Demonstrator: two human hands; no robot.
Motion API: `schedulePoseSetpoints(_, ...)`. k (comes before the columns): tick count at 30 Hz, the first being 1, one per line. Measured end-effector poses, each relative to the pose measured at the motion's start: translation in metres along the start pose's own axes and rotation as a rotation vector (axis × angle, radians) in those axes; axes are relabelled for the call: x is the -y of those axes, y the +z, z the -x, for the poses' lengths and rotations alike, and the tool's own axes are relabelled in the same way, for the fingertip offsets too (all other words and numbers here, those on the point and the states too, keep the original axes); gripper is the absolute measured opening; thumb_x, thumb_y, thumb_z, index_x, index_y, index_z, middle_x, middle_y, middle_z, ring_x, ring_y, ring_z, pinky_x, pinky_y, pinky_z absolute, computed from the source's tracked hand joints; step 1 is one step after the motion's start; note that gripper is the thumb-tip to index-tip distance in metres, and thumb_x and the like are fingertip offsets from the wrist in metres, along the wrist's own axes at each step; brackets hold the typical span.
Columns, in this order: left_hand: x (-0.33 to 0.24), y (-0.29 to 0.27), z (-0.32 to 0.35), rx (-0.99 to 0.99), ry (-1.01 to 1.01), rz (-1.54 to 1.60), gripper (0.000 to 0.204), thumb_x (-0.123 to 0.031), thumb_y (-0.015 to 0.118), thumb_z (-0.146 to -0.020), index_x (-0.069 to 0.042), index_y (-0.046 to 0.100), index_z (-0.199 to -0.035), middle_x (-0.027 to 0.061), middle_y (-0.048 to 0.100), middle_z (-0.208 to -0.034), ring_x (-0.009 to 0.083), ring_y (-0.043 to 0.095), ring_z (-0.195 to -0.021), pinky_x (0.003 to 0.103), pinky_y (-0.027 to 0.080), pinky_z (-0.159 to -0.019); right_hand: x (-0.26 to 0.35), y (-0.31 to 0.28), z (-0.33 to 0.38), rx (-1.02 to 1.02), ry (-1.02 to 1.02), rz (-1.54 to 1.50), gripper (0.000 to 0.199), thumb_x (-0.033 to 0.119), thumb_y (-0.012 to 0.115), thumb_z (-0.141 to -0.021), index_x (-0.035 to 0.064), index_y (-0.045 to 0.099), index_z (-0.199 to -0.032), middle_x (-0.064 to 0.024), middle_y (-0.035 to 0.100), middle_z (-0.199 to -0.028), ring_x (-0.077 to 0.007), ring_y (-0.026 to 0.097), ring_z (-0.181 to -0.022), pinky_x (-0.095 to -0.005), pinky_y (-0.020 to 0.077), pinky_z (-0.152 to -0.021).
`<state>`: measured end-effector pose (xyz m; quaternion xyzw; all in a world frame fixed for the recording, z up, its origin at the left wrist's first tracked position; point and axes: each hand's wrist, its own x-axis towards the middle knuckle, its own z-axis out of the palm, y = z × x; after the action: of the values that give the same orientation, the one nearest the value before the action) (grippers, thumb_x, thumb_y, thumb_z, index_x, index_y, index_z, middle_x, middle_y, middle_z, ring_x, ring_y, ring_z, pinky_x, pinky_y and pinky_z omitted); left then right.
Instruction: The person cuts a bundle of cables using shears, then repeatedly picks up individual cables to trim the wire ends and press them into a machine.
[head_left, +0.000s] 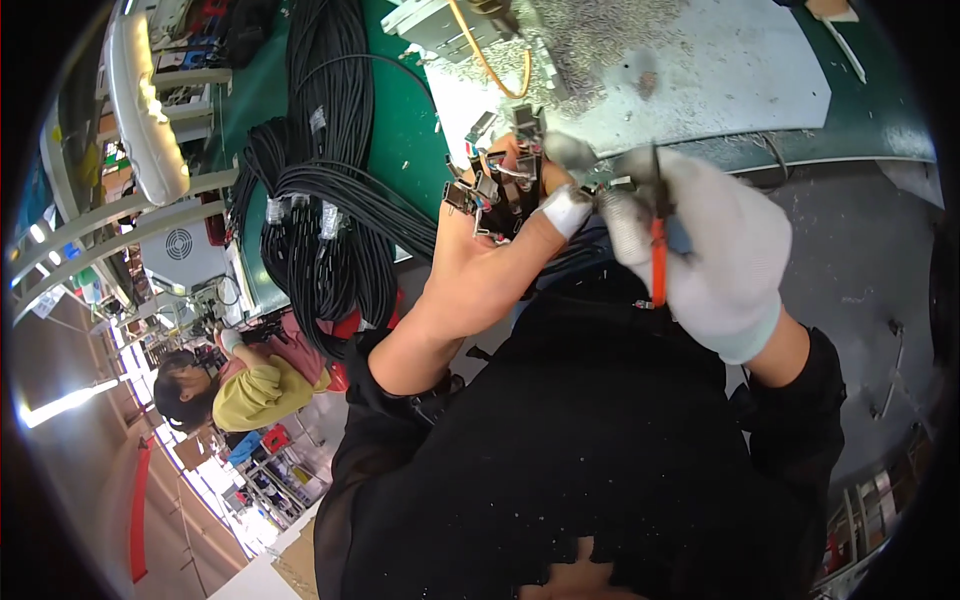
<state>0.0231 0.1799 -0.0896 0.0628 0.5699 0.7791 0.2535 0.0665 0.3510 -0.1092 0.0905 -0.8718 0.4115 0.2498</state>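
Observation:
My left hand [480, 280], bare but for a white wrap on the thumb, is closed around several black cable ends [518, 205]. Small metal connectors with coloured wires fan out between its fingers. My right hand [715, 255] wears a white glove and grips an orange-handled tool [658, 260] with a slim dark metal tip, held upright. Its jaws are too small to make out. The gloved fingertips meet the left thumb at one small connector [622, 184]. From the left hand the black cables [390, 205] run back to a big bundle on the green bench.
A pale board [740, 80] strewn with small metal bits lies at the far side, beside a grey machine [440, 28] with an orange-yellow tube. A lit lamp [145, 110] hangs at left. Farther left, another person [260, 385] sits working. The bench's near edge [830, 158] curves past my right hand.

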Motion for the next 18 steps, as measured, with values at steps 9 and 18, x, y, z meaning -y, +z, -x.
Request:
schedulePoseSetpoints(9,0.003,0.007,-0.003,-0.127,0.114,-0.433,0.013,0.005,0.064,-0.077,0.003,0.059,-0.088,-0.0018,0.059,-0.075,0.0016,0.048,-0.065,0.018,0.041,-0.059,0.006,-0.007,0.008,0.28,0.046,0.302,0.032,0.014,0.076,-0.068,0.01,0.065,-0.098,-0.0044,0.054,-0.066,-0.0241,0.056,-0.056,-0.034,0.0444,-0.052)
schedulePoseSetpoints(18,0.015,0.006,-0.009,-0.101,0.13,-0.661,0.02,0.003,0.068,-0.073,0.001,0.059,-0.09,-0.0038,0.055,-0.072,0.0012,0.046,-0.063,0.018,0.04,-0.057,-0.005,-0.014,0.014,0.236,0.0,0.348,0.025,0.014,0.073,-0.072,0.0086,0.065,-0.095,-0.007,0.053,-0.061,-0.0245,0.055,-0.053,-0.0344,0.0432,-0.049)
